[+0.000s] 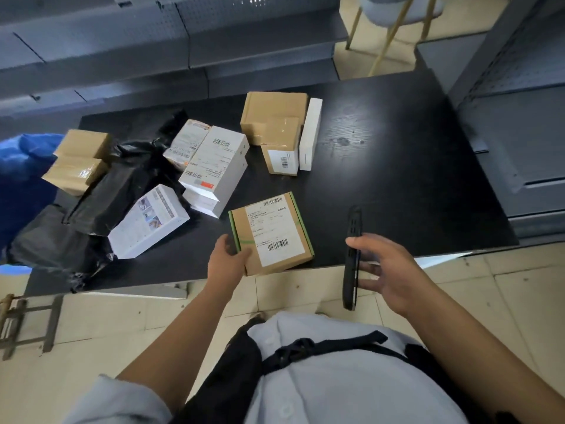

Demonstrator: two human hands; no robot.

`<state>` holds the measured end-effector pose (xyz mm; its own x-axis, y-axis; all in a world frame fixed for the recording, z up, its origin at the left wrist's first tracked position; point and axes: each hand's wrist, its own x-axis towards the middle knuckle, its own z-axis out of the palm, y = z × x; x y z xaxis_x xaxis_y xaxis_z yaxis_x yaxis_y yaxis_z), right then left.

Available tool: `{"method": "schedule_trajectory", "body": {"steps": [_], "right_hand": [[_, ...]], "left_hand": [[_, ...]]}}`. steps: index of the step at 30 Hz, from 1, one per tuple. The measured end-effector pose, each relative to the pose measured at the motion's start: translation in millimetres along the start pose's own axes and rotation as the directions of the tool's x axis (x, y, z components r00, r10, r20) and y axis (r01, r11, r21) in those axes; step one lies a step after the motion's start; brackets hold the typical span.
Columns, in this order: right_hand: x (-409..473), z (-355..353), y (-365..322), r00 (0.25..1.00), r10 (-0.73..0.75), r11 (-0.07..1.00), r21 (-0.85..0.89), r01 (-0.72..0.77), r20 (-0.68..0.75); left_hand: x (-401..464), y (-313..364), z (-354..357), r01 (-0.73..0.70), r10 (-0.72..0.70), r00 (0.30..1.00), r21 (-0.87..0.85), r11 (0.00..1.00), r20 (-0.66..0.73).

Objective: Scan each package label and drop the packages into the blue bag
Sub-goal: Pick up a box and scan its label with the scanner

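The person is standing at the near edge of the black worktop (382, 166), a pale shirt and a dark strap showing below. The left hand (227, 260) is gripping the near left corner of a brown box with green edges (272, 232), thumb on top, its white label (270, 229) facing up; the box is sitting at the near edge, partly overhanging it. The right hand (388, 270) is holding a dark handheld scanner (353, 258) edge-on just to the right of that box, fingers loosely spread along its side and thumb over the upper part.

Beyond the box, toward the worktop's middle, two white boxes are lying stacked (214, 166), the upper one labelled, with a printed white carton (148, 221) to their left and an orange-printed packet (186, 142) behind them. Black plastic mailers (113, 191) are crowding the left side, how many I cannot tell. Two taped brown boxes (78, 160) are sitting at the left edge. Toward the far edge, a large brown box (273, 114) is standing with a smaller labelled brown one (281, 157) against its front and a slim white box (310, 133) touching its right side.

The blue bag (24, 166) is lying off the left edge. Grey metal shelving (183, 41) is running behind the worktop.
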<state>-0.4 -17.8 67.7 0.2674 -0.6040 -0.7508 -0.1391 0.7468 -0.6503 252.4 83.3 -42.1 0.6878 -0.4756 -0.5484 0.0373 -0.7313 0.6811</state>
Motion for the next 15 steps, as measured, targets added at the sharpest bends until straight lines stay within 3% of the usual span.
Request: {"method": "schedule_trajectory", "body": {"steps": [3,7,11,15], "right_hand": [[-2.0,11.3,-1.8,0.999,-0.044,0.987,-0.153,0.038,-0.031],[-6.4,28.1,-12.0,0.997,-0.07,0.886,-0.46,0.053,-0.019],[-8.4,43.4,-23.8,1.0,0.021,0.685,-0.728,-0.016,-0.002],[-1.7,69.3,-26.1,0.991,0.116,0.479,-0.871,-0.109,-0.06]], "left_hand": [[15.0,7.1,-3.8,-0.01,0.001,0.991,0.066,0.998,0.135],[30.1,12.2,-10.0,-0.027,0.0,0.981,0.135,0.99,0.194],[41.2,12.0,-18.8,-0.124,0.05,0.957,0.248,0.961,0.285],[50.5,10.1,-24.4,-0.211,0.113,0.933,0.265,0.941,0.342]]}}
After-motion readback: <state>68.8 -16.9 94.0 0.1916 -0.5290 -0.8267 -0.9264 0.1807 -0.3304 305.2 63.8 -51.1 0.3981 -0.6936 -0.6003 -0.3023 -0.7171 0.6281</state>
